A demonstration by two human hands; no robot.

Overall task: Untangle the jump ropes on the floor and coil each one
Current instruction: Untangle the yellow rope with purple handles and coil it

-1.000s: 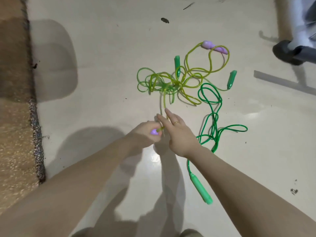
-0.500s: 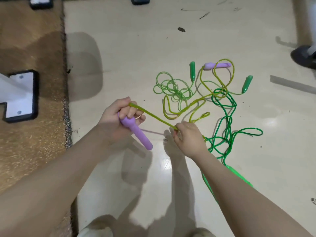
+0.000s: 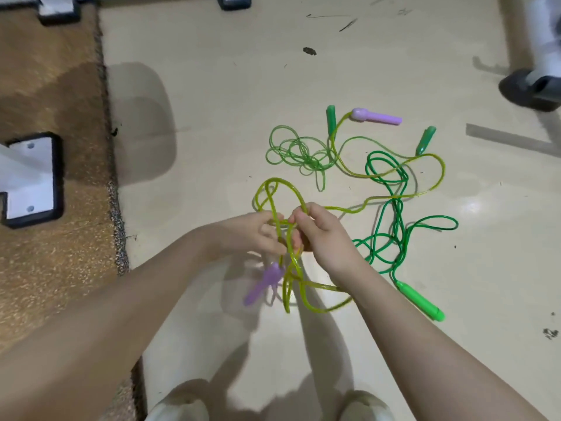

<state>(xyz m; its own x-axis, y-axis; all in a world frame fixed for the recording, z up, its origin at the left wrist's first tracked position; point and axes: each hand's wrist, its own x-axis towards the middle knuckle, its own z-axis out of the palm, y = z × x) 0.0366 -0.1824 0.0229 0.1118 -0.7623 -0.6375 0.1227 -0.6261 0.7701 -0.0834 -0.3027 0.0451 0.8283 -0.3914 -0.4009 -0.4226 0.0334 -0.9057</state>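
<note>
Since half a second earlier, both hands had closed together on gathered loops of the yellow rope (image 3: 280, 192): left hand (image 3: 258, 235) and right hand (image 3: 321, 235) curled round it, purple handle (image 3: 262, 284) dangling; its remainder crossed the green rope (image 3: 394, 214) on the floor, so feeding gently seemed wise

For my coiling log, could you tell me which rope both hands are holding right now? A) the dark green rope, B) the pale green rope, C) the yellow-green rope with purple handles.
C: the left hand and right hand grip loops of the yellow-green rope, one purple handle dangling below.
</note>
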